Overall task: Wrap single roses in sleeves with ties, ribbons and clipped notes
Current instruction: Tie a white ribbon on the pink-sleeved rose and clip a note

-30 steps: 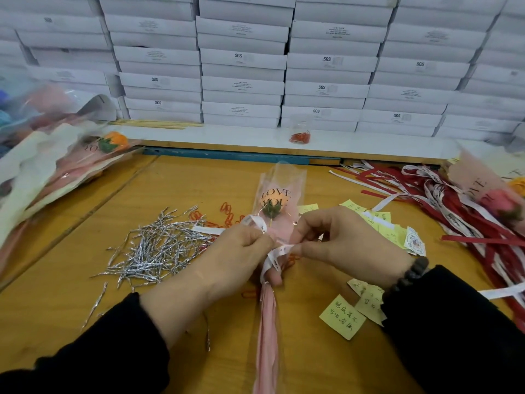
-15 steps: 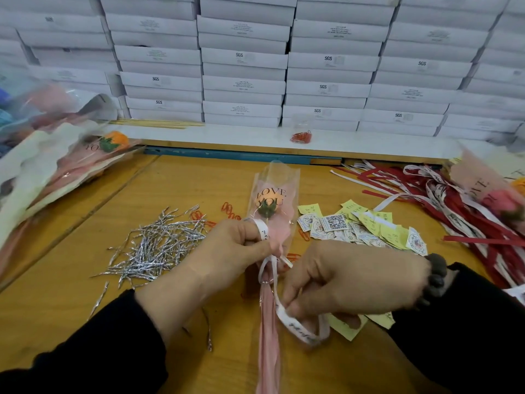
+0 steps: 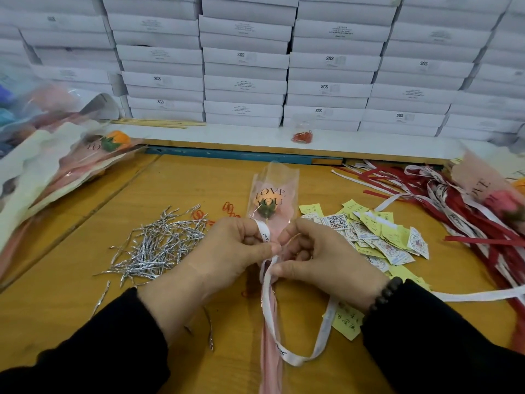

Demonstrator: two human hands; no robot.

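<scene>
A single orange rose in a clear and pink "LOVE YOU" sleeve point(image 3: 273, 185) lies lengthwise on the wooden table point(image 3: 170, 189) in front of me. A white printed ribbon point(image 3: 324, 328) is wound round the sleeve's neck and loops down toward me. My left hand point(image 3: 227, 251) pinches the ribbon at the neck, with a turn of it over the forefinger. My right hand point(image 3: 321, 260) grips the ribbon just beside it, thumb against the strand. The knot itself is hidden between my fingers.
Silver twist ties point(image 3: 159, 245) lie in a heap at left, orange paper clips point(image 3: 230, 210) behind them. Yellow notes and printed tags point(image 3: 377, 237) lie at right, red and white ribbons point(image 3: 454, 200) beyond. Wrapped roses point(image 3: 71, 163) are piled far left. White boxes point(image 3: 244, 81) are stacked behind.
My right hand went down toward me with the ribbon, drawing out a long loop, then rose back beside my left hand at the sleeve's neck. The left hand stayed pinching.
</scene>
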